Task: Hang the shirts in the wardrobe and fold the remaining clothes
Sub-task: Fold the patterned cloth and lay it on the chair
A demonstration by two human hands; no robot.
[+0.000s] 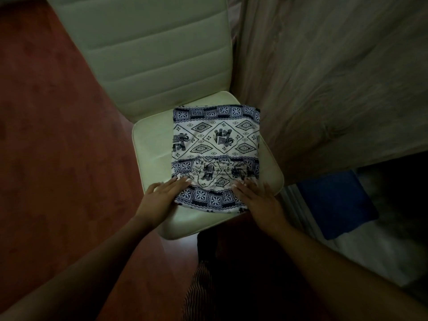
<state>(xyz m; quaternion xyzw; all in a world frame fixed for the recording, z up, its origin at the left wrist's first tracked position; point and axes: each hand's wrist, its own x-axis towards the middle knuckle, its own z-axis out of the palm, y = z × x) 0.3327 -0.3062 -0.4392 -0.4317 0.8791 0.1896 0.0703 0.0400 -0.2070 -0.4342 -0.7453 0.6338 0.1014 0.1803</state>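
A: What's the garment?

B: Folded patterned cloth (216, 158), white with dark navy print. Elephants, diamonds, bands of flower squares at far and near ends. Folded into a rough rectangle, a gathered, puckered strip showing across it just beyond the fingertips. Can't tell what kind of garment.

A: Where is it?

B: On the seat of a pale cream chair (150, 144), lying flat, its near edge under both hands. Rest of it stretches away from the hands toward the ribbed chair back.

A: Left hand?

B: Left hand (162, 195) flat, fingers out and close together, palm down on the near-left corner of the cloth. Not gripping, just pressing.

A: Right?

B: Right hand (257, 200) same, flat and spread lightly on the near-right corner, fingertips pointing away onto the print. Nothing held.

A: Around them?

B: Reddish floor (46, 135) left of the left hand. Wood-grain panel (335, 77) beyond and right of the right hand. Blue item (335, 205) just right of the right hand, dim, can't identify it. Striped fabric (199, 290) between the forearms, near the body.
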